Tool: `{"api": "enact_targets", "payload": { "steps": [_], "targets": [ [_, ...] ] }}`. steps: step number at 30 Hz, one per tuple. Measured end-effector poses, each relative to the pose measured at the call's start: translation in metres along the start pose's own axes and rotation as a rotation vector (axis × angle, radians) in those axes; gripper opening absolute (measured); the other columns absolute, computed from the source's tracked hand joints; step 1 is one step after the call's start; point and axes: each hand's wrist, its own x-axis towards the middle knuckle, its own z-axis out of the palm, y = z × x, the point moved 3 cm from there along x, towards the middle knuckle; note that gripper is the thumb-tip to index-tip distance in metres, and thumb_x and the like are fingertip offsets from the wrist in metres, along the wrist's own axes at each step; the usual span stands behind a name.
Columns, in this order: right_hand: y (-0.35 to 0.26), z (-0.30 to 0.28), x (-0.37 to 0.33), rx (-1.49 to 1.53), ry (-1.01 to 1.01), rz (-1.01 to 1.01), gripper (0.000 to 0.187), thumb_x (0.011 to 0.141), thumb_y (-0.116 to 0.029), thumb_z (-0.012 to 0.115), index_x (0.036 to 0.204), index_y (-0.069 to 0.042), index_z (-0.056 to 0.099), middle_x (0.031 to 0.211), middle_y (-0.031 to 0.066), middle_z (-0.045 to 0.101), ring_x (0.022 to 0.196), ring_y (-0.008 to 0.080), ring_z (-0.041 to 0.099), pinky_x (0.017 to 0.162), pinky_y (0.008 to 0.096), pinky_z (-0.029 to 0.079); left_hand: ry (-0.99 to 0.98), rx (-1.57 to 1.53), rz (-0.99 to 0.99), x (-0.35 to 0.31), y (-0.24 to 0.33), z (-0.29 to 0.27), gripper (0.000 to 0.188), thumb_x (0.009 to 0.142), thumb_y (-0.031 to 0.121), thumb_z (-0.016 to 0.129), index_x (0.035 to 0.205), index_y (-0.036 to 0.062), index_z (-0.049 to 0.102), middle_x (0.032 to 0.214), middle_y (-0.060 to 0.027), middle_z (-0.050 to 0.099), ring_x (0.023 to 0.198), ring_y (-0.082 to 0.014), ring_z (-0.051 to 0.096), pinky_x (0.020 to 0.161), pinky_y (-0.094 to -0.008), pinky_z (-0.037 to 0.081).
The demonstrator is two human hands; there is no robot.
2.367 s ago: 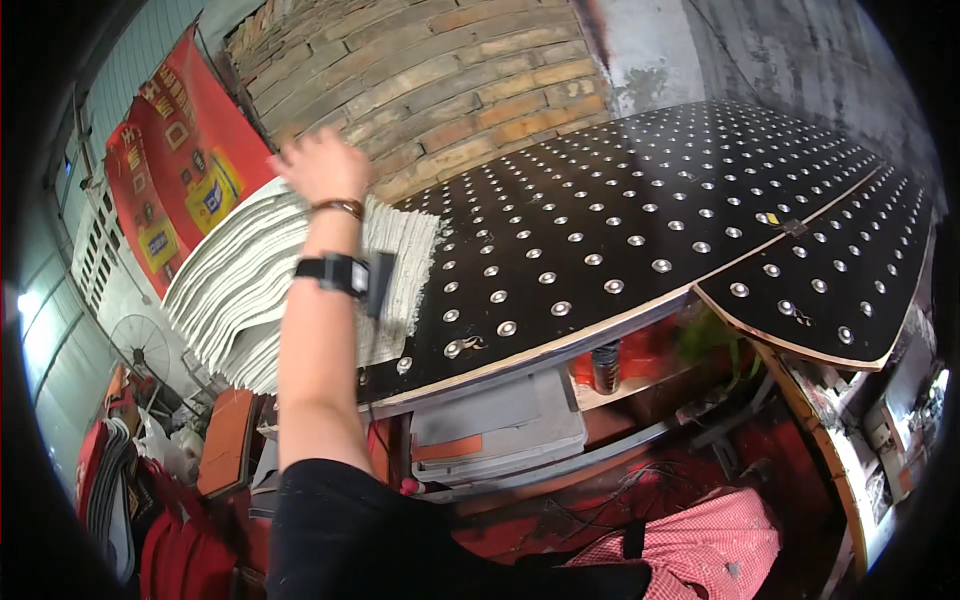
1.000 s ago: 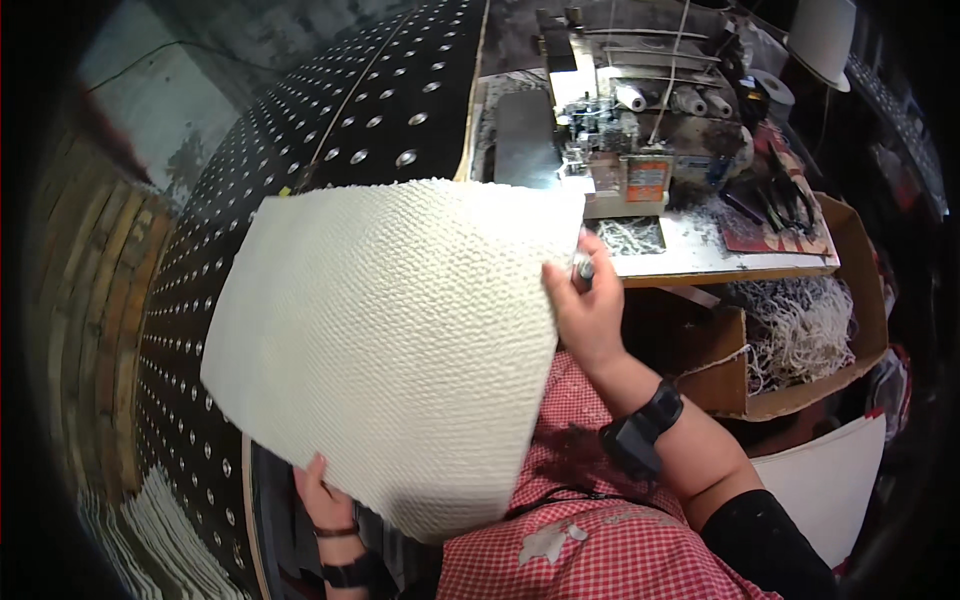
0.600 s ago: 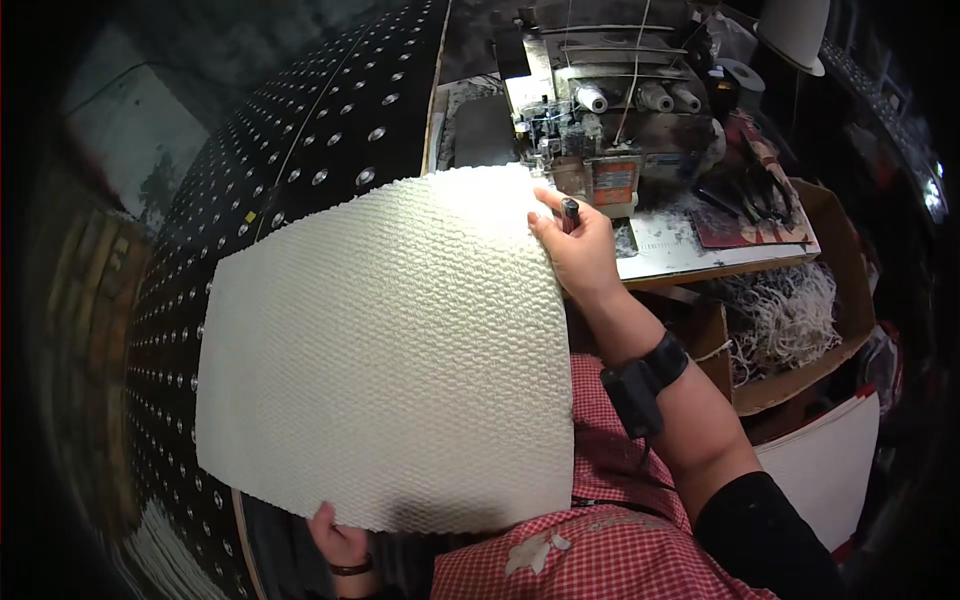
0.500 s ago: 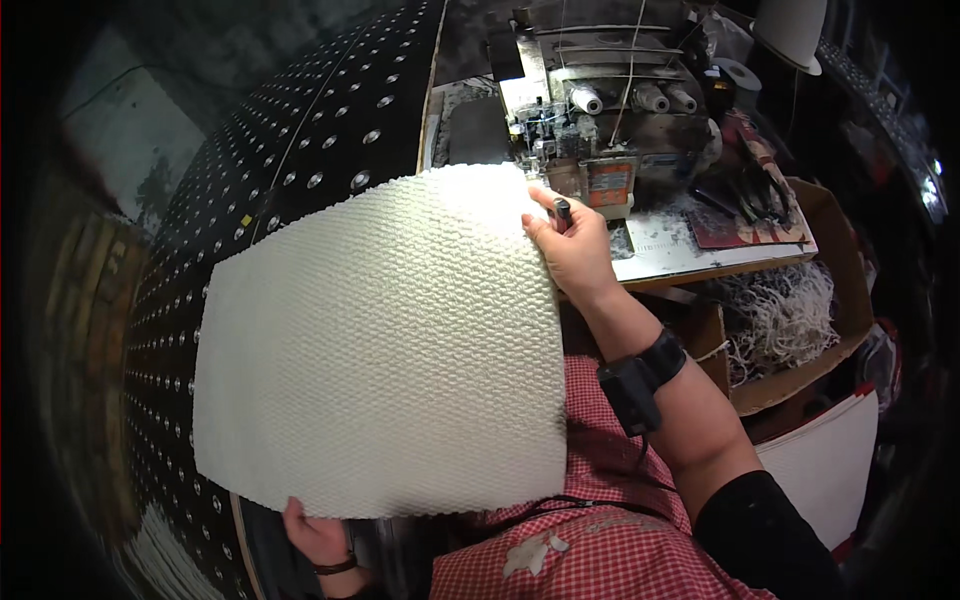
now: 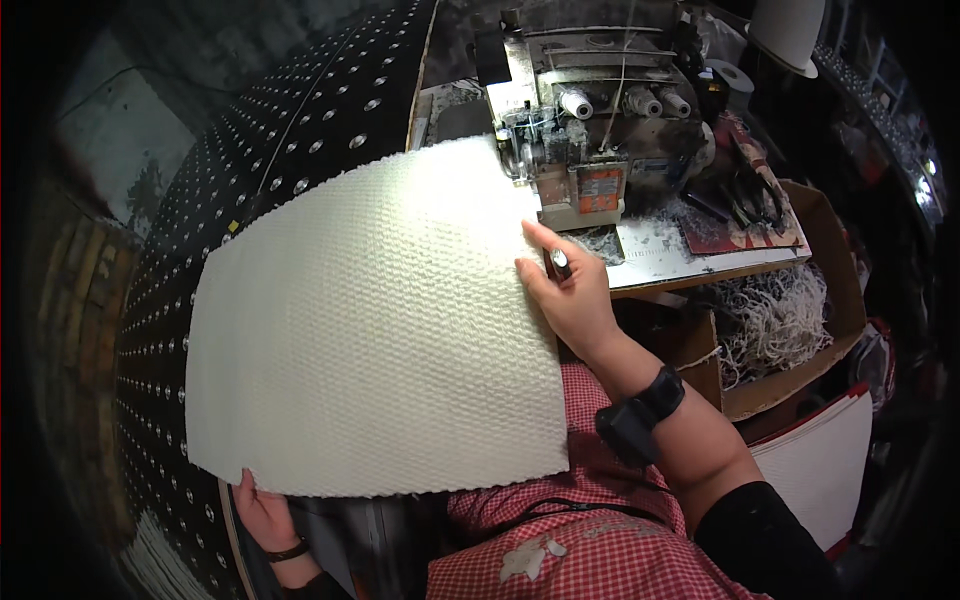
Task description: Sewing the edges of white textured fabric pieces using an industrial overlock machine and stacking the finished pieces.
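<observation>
Fabric, cream and nubby, is pinched by the left hand and the right hand. Keep it flat, square to the overlock sewing machine.

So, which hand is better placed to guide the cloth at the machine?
Probably the right hand: it touches the white cloth close to the sewing machine, though it grips a small dark object. The left hand is farther, at the near-left corner.
</observation>
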Motion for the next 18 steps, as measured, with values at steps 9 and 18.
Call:
{"api": "enact_targets", "payload": {
  "steps": [9,18],
  "targets": [
    [-0.019,-0.015,-0.04,-0.015,-0.118,0.162,0.037,0.079,-0.01,0.062,0.114,-0.002,0.055,0.073,-0.0005,0.06,0.06,-0.0008,0.044,0.056,0.0155,0.04,-0.124,0.01,-0.147,0.083,0.006,0.042,0.034,0.088,0.006,0.044,0.12,-0.0042,0.04,0.12,-0.013,0.048,0.109,-0.0233,0.048,0.094,-0.035,0.039],
    [-0.026,-0.019,-0.05,0.03,-0.088,0.144,0.03,0.079,-0.009,0.062,0.108,-0.003,0.059,0.076,0.0031,0.063,0.069,0.0031,0.053,0.064,0.0184,0.044,-0.074,0.146,-0.19,0.149,-0.003,0.077,0.026,0.086,0.005,0.047,0.111,-0.0032,0.047,0.108,-0.0123,0.056,0.096,-0.0206,0.056,0.08,-0.0284,0.048]
  ]
}}
